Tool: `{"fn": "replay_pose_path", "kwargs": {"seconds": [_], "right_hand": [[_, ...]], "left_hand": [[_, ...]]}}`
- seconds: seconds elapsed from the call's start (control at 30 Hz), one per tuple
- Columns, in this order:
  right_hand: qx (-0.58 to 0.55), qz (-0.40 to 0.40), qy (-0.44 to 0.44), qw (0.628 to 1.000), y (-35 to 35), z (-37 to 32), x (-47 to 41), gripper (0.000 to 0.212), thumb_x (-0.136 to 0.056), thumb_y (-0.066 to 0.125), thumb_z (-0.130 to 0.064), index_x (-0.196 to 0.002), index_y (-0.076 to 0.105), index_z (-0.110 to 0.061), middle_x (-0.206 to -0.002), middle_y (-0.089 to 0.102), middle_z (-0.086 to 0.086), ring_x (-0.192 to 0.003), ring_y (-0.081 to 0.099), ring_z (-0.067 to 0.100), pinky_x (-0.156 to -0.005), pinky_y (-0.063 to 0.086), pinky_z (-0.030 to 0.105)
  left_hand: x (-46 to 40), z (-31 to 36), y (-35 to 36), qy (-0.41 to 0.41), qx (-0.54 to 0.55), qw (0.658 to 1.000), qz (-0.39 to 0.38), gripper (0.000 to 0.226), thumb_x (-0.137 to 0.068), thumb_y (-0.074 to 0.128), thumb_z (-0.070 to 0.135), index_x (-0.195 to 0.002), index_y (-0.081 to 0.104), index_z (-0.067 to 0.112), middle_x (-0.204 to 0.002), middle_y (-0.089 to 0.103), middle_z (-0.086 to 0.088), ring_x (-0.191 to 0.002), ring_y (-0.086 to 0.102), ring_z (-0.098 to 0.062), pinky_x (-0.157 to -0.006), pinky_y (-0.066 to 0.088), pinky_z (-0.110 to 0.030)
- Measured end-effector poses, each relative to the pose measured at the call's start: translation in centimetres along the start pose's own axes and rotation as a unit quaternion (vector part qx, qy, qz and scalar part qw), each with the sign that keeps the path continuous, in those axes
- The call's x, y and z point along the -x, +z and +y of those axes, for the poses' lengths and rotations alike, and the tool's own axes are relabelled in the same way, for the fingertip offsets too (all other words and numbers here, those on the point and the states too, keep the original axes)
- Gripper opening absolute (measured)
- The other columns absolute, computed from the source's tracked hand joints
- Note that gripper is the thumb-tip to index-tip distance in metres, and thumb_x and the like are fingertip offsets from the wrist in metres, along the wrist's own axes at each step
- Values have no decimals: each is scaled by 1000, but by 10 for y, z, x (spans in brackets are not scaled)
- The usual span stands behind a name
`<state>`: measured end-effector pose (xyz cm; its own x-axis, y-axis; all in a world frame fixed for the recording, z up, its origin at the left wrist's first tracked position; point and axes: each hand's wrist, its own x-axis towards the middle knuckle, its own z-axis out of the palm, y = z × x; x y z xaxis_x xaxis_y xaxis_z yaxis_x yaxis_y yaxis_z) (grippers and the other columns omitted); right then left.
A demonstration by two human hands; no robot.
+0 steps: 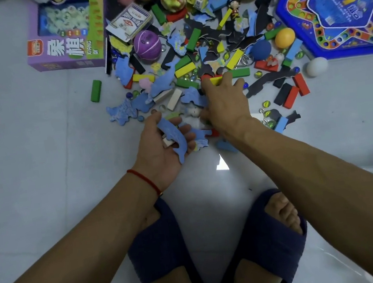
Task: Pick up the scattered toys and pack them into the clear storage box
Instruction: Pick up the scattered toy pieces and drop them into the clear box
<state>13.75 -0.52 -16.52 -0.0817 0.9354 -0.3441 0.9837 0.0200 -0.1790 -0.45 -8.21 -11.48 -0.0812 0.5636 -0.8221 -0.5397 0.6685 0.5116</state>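
Nearest the camera, at six o'clock, the person's feet in dark blue open-toed slippers stand on the pale glossy tiled floor. Just beyond, the left hand, with a red string bracelet on its wrist, lies palm up and cradles a flat blue whale-shaped foam puzzle piece with a few smaller pieces under it, fingers curled loosely round the stack. At one o'clock from it, the right hand reaches palm down into the pile, fingers spread and bent over a short yellow wooden block; whether the fingertips have closed on it cannot be told, since the hand covers that spot.

The foam pieces look light, soft and bendable, best taken by an edge and stacked flat. The blocks are stiff and easy to pinch across their narrow sides. The small glass marbles will probably roll and slip, so scooping should suit them better.

Farther out, a purple boxed chess set lies at eleven o'clock and a blue star-shaped board game tin at one o'clock. The clear storage box may be the faint transparent edge at three o'clock.
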Motion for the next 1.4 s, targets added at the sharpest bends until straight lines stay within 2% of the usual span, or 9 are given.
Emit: {"fn": "replay_pose_path", "kwargs": {"seconds": [0.1, 0.33, 0.6, 0.73, 1.03, 1.17, 1.3, 1.33, 1.4], "right_hand": [[-29, -26, 6, 999, -12, 2, -1, 57, -84, 74, -19, -132, 43, -19, -139, 33, 24, -123, 35, 51, -75, 43, 48], [-233, 56, 0, 971, -58, 38, 40, 37, -80, 73, -27, -110, 54, -18, -90, 58, 7, -78, 55, 28, -59, 38, 33], [-734, 55, 194, 649, -179, 84, 169, 32, -91, 49, -12, -122, 53, -6, -98, 72, 18, -92, 69, 32, -81, 55, 62], [-780, 194, 220, 553, -215, 143, 264, 28, -89, 50, -6, -117, 55, -8, -94, 66, 16, -87, 62, 30, -84, 55, 59], [-757, 272, 419, 421, -225, 264, 424, 20, -92, 48, -13, -73, 45, -8, -65, 35, 7, -56, 35, 23, -86, 45, 66], [-786, 287, 377, 398, -233, 274, 450, 17, -88, 44, -14, -89, 56, -3, -75, 54, 9, -73, 58, 27, -92, 40, 40], [-769, 332, 375, 397, -232, 281, 449, 49, -85, 55, -19, -132, 48, -6, -105, 43, 4, -113, 57, 20, -91, 43, 40], [-761, 327, 367, 424, -233, 277, 447, 46, -84, 57, -21, -127, 53, -5, -97, 42, 3, -80, 24, 24, -88, 47, 39], [-761, 295, 339, 469, -236, 264, 438, 36, -85, 60, -23, -117, 61, -6, -102, 50, 10, -86, 55, 27, -88, 54, 45]], "left_hand": [[7, -2, 0, -45, 31, 999, -6, 49, -101, 31, 49, -93, 55, 6, -69, 65, -9, -49, 63, -18, -46, 52, -25], [71, 12, 26, -9, -31, 999, -20, 49, -100, 41, 41, -131, 54, 4, -126, 61, -23, -118, 57, -39, -107, 37, -56], [155, 50, 110, -58, -73, 961, -259, 56, -97, 45, 45, -142, 43, 11, -154, 32, -18, -136, 40, -38, -108, 36, -55], [217, 41, 186, -62, -249, 887, -383, 64, -88, 56, 40, -128, 49, -10, -119, 37, -50, -117, 54, -50, -98, 45, -60], [354, -28, 332, -54, -484, 728, -482, 55, -81, 65, 42, -121, 45, 10, -99, 46, -13, -74, 50, -29, -97, 42, -64], [381, -62, 341, -59, -391, 771, -499, 60, -87, 62, 32, -139, 37, 18, -153, 24, -11, -142, 17, -50, -108, 26, -66], [374, -43, 320, -37, -369, 810, -455, 43, -85, 60, 32, -123, 54, 12, -138, 39, -25, -133, 37, -45, -105, 39, -56], [369, -31, 310, -19, -370, 819, -438, 41, -84, 59, 32, -120, 57, 11, -134, 42, -25, -125, 45, -42, -103, 43, -52], [356, -4, 285, 16, -369, 838, -400, 35, -83, 60, 32, -112, 61, 12, -128, 49, -22, -104, 53, -37, -100, 47, -46]]}}
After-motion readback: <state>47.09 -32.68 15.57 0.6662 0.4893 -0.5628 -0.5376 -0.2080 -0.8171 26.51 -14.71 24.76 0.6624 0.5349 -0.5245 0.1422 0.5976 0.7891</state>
